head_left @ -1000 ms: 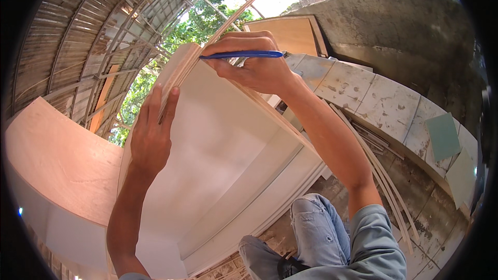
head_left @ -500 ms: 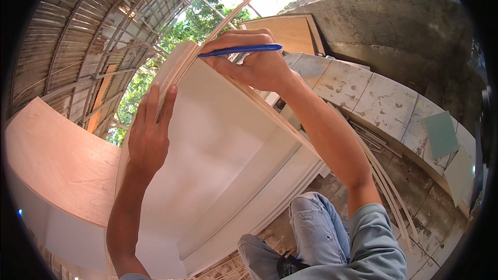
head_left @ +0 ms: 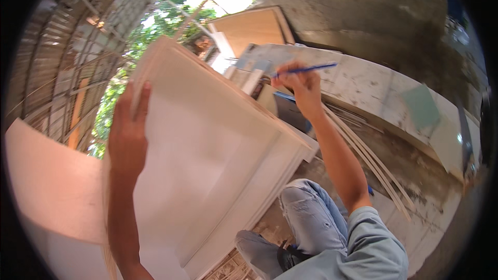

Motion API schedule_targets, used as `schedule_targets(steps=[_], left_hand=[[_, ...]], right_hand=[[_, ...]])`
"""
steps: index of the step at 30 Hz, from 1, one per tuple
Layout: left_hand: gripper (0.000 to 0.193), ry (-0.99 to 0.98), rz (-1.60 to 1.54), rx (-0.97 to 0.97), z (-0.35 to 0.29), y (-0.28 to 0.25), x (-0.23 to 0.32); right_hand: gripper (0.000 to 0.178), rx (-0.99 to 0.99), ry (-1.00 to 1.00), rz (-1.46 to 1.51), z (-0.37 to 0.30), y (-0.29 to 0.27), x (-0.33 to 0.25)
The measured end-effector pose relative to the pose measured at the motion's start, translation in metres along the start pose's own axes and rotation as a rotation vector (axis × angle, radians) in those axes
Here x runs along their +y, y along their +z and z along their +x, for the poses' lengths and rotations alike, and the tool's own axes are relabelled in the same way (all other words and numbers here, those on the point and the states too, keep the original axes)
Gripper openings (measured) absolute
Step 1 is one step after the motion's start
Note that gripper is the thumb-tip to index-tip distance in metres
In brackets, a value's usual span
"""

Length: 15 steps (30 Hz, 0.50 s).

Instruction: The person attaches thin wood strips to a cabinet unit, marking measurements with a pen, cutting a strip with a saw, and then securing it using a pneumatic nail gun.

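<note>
My left hand [head_left: 128, 137] grips the left edge of a large white cabinet-like box [head_left: 192, 124], with a thin wooden strip [head_left: 139, 96] pinched along that edge between the fingers. The strip appears to run up past the box's top corner, though motion blurs it. My right hand [head_left: 303, 87] is closed around a slim blue pen [head_left: 316, 67], held in the air to the right of the box and apart from it. The pen's tip is smeared by motion.
A curved-looking plywood sheet [head_left: 57, 186] lies at the left. On the right stands a tiled ledge [head_left: 363, 80] bearing a green-grey sheet [head_left: 421, 106]. Long thin strips [head_left: 371, 161] lie beside my right arm. A framed wooden panel [head_left: 251, 31] leans behind the ledge.
My right hand has drawn the pen away from the strip at the box's top corner, moving right and down. My left hand stays on the box's edge. The whole view has shifted slightly.
</note>
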<state>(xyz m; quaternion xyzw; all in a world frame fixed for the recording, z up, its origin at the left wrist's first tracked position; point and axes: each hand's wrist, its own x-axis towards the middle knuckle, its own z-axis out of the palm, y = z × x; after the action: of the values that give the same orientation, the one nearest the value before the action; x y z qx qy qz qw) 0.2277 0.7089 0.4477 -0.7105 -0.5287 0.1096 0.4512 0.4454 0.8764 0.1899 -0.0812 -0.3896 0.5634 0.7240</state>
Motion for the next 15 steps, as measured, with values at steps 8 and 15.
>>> schedule_targets(steps=[8, 15], left_hand=[[0.078, 0.044, -0.053, 0.122, -0.016, 0.005, 0.026], [0.081, -0.047, -1.087, 0.048, -0.074, 0.021, 0.115]], right_hand=[[0.009, 0.187, 0.632, -0.911, -0.261, -0.187, 0.001], [0.022, 0.318, 0.974, -1.668, -0.425, -0.262, -0.097]])
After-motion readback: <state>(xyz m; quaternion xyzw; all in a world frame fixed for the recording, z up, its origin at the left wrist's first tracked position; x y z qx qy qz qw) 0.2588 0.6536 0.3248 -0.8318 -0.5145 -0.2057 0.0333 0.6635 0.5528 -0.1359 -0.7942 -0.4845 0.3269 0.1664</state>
